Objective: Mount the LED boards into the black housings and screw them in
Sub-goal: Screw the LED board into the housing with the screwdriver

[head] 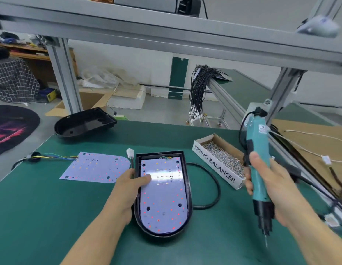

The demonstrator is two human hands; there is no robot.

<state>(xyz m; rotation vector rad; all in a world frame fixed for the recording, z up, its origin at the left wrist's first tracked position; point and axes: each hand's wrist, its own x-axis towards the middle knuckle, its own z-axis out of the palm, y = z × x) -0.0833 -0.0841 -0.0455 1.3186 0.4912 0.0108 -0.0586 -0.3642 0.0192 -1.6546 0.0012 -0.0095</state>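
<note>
A white LED board (163, 196) lies inside a black housing (189, 190) in the middle of the green mat. My left hand (128, 186) grips the housing's left wall, with the thumb pressing on the board. To the right, my right hand (269, 186) grips a teal electric screwdriver (259, 169) upright, bit pointing down above the mat. A second LED board (95, 167) with coloured wires lies flat to the left. Another empty black housing (84, 122) sits at the mat's far left edge.
An open cardboard box (219, 159) marked SPRING BALANCER, filled with screws, stands right of the housing. A black cable (214, 180) loops behind the housing. A white connector (130, 153) sticks up at its top left. Aluminium frame posts (65, 79) and a bundle of black cables (198, 88) stand behind.
</note>
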